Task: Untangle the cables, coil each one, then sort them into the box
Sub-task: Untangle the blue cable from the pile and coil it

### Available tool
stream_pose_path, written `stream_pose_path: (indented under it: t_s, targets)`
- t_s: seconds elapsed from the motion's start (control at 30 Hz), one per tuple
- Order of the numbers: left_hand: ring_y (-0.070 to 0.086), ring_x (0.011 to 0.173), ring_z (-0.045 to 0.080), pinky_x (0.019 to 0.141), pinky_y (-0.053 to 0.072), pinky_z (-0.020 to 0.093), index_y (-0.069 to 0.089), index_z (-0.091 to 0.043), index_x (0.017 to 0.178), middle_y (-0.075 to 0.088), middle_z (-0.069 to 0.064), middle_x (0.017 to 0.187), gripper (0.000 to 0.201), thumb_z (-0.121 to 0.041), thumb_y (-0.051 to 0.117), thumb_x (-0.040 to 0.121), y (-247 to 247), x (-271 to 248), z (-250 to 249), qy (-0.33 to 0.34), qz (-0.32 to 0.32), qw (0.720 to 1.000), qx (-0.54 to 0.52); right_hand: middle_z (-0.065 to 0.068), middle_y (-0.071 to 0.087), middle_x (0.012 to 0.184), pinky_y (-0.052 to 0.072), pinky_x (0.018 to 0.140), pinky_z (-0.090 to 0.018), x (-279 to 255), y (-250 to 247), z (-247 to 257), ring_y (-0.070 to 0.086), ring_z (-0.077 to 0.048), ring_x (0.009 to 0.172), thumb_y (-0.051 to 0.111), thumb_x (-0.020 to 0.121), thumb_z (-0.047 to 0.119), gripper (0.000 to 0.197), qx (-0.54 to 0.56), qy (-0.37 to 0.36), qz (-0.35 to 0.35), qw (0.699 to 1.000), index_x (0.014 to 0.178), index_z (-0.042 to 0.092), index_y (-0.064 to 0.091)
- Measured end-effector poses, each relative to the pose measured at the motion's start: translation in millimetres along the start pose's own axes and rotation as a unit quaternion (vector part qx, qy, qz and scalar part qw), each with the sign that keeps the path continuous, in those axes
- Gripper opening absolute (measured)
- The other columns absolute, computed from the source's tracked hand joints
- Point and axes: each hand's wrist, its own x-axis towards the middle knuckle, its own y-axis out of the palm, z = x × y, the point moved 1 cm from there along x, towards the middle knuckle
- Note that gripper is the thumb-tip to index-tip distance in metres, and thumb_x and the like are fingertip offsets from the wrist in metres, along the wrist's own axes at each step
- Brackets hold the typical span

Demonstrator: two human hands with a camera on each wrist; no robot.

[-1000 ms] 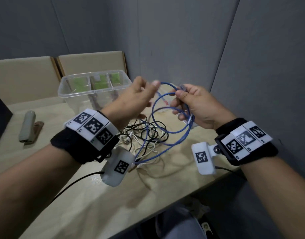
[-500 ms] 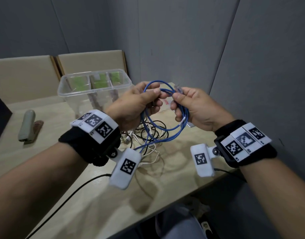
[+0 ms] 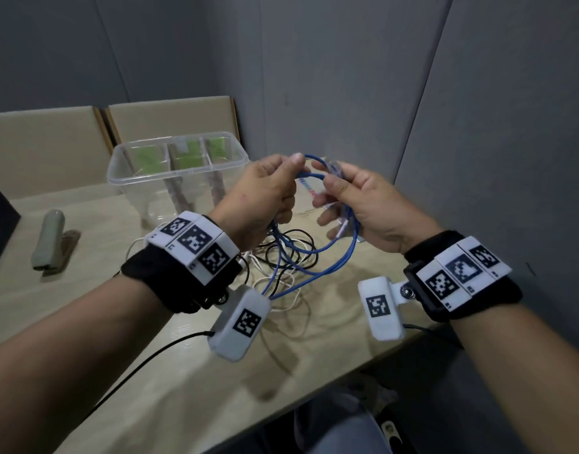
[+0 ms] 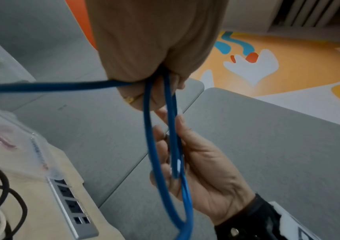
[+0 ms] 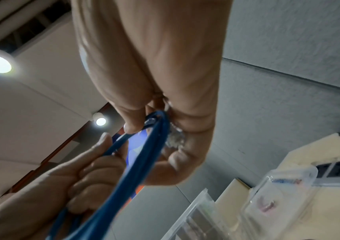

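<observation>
Head view: the left hand (image 3: 261,194) and right hand (image 3: 363,204) hold the blue cable (image 3: 314,257) raised above the table (image 3: 314,348), each with fingers curled round its strands. Loops hang between the hands; one strand trails down into the heap of black and white cables (image 3: 281,273) on the table.

Procedure, as judged: this is the coiling step. Keep the left-hand clamp fixed, feed each new loop in at equal size, and lift the trailing strand clear of the heap before the next turn.

The clear plastic box (image 3: 124,178) stands behind the hands, divided into three compartments. Green shows at each compartment's far wall; no cable appears in any of them.
</observation>
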Motion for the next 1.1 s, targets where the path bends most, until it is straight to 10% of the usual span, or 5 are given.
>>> stream_pose_path:
  t_s: [0.3, 0.43, 0.57, 0.83, 1.1]
  targets:
    - [0.023, 0.035, 0.004, 0.035, 0.022, 0.015, 0.044, -0.014, 0.081, 0.03, -0.01, 0.043, 0.024, -0.02, 0.035, 0.102, -2, 3, 7, 0.052, -0.051, 0.997, -0.03, 0.004, 0.04, 0.056, 0.047, 0.048, -0.025, 2, 0, -1, 0.036, -0.006, 0.044, 0.044, 0.1, 0.018, 0.018, 0.126, 0.025, -0.022, 0.992, 0.109, 0.009, 0.057]
    - [0.053, 0.043, 0.01, 0.047, 0.044, 0.023, 0.045, -0.017, 0.081, 0.052, -0.004, 0.057, 0.026, -0.026, 0.033, 0.102, -7, 4, 4, 0.026, -0.055, 0.998, 0.028, 0.006, 0.029, 0.051, 0.018, 0.036, -0.012, 2, -1, 2, 0.019, -0.003, 0.037, 0.047, 0.097, 0.032, 0.019, 0.074, 0.016, -0.054, 0.996, 0.099, 0.015, 0.055]
    - [0.069, 0.062, 0.021, 0.059, 0.053, 0.03, 0.042, -0.017, 0.081, 0.065, 0.004, 0.076, 0.027, -0.028, 0.031, 0.102, -14, 4, -6, -0.019, -0.048, 0.999, -0.018, -0.007, 0.033, 0.066, 0.019, 0.035, -0.011, 2, -1, -1, 0.02, -0.002, 0.036, 0.05, 0.096, 0.034, 0.016, 0.007, 0.007, -0.048, 0.999, 0.094, 0.022, 0.06]
    - [0.055, 0.037, 0.012, 0.04, 0.042, 0.015, 0.044, -0.012, 0.079, 0.066, 0.005, 0.059, 0.021, -0.014, 0.032, 0.096, -19, 4, -2, -0.133, -0.062, 0.989, 0.03, 0.003, 0.033, 0.061, 0.018, 0.036, -0.012, -1, -4, 7, 0.02, -0.004, 0.04, 0.046, 0.099, 0.027, 0.017, 0.006, -0.009, -0.061, 0.998, 0.104, 0.023, 0.061]
    - [0.027, 0.044, 0.008, 0.038, 0.021, 0.017, 0.041, -0.018, 0.081, 0.048, 0.002, 0.063, 0.021, -0.023, 0.035, 0.101, -25, 10, 3, -0.076, -0.05, 0.994, 0.053, 0.004, 0.037, 0.05, 0.014, 0.038, -0.011, 1, -10, 7, 0.019, -0.004, 0.037, 0.036, 0.103, 0.016, 0.017, 0.011, 0.037, -0.062, 0.997, 0.091, 0.013, 0.048]
